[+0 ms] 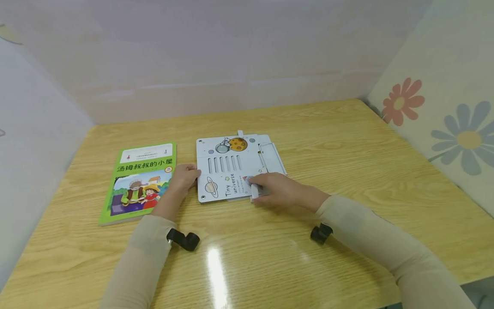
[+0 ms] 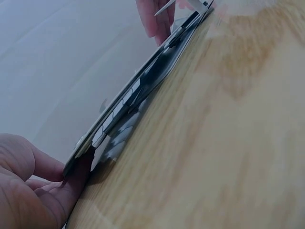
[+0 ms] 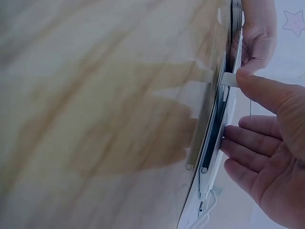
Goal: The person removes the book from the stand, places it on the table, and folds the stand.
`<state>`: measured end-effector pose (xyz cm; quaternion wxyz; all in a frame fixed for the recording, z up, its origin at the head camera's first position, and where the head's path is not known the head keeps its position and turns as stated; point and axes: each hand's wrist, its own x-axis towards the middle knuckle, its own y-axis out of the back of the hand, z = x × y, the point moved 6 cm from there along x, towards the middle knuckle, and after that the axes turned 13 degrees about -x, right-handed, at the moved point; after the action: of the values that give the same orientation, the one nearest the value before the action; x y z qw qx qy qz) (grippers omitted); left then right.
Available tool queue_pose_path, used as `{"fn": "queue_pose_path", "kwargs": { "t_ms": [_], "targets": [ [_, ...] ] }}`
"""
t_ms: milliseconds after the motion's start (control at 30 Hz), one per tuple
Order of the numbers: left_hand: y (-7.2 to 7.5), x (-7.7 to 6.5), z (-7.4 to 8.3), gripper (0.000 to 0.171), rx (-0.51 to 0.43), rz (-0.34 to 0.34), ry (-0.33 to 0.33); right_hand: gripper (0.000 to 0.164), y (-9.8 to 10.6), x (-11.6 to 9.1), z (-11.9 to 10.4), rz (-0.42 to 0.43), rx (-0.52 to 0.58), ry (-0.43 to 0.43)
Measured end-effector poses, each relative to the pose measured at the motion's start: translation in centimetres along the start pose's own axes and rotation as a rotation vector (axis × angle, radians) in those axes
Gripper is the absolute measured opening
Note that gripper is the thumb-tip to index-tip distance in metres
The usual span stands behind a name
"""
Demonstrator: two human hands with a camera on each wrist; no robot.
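A white folding book stand (image 1: pixel 216 171), printed with planets and "Tiny universe", lies flat on the wooden table, its slots showing. My left hand (image 1: pixel 184 178) grips its left edge; in the left wrist view the thumb is on top and fingers (image 2: pixel 76 188) reach underneath, with that edge slightly raised. At the near right corner, my right hand (image 1: pixel 279 189) pinches a white page clip (image 1: pixel 254 191). The thumb (image 3: pixel 262 90) presses on the clip in the right wrist view, and the other fingers extend by the stand's face. A second white clip (image 1: pixel 240 133) sticks up at the far edge.
Left of the stand lies a green-bordered book (image 1: pixel 143 184) with an illustrated cover, partly behind my left forearm. The wooden table (image 1: pixel 347 146) meets a pale wall (image 1: pixel 231 56) at the back. Flower pictures (image 1: pixel 399 103) decorate the right panel.
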<state>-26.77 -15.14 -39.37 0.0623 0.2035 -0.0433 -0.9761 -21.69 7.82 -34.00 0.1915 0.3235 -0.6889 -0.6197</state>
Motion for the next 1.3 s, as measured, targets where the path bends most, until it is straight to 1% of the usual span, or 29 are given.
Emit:
{"fn": "queue_pose_path", "kwargs": {
  "t_ms": [67,133,300,433,600,800,933,1067,1133,1233,1300],
  "targets": [
    [0.0,0.0,0.0,0.008,-0.005,0.005,-0.002,0.053,0.1,0.1,-0.1,0.006,-0.004,0.01],
    [-0.1,-0.1,0.0,0.009,-0.016,0.009,-0.005,0.051,0.3,0.2,-0.2,0.011,-0.012,0.018],
    [-0.2,-0.2,0.1,0.013,-0.021,0.013,-0.006,0.049,0.5,0.5,-0.3,-0.008,-0.023,0.013],
    [-0.1,-0.3,0.1,0.021,-0.011,0.016,-0.002,0.05,0.8,0.9,-0.5,-0.018,-0.056,0.013],
    [-0.1,-0.3,0.2,0.024,-0.012,0.016,-0.007,0.051,1.0,1.3,-0.3,-0.047,-0.06,0.002],
    [-0.2,-0.4,0.1,0.042,-0.041,-0.001,0.021,0.05,1.2,1.6,0.0,-0.071,-0.024,-0.006],
    [-0.3,-0.4,0.1,0.042,-0.045,0.0,0.027,0.048,1.4,1.8,0.3,-0.069,-0.002,-0.013],
    [-0.3,-0.4,0.1,0.042,-0.046,-0.001,0.026,0.046,1.4,2.1,0.5,-0.075,0.004,0.015],
    [-0.3,-0.4,0.1,0.043,-0.054,-0.001,0.03,0.043,1.6,2.3,0.7,-0.094,0.013,0.027],
    [-0.4,-0.3,0.0,0.044,-0.06,-0.001,0.034,0.04,2.0,3.0,1.6,-0.145,0.072,-0.002],
    [-0.5,-0.2,-0.1,0.044,-0.068,0.0,0.037,0.039,2.3,3.8,2.5,-0.165,0.111,-0.035]
  ]
}}
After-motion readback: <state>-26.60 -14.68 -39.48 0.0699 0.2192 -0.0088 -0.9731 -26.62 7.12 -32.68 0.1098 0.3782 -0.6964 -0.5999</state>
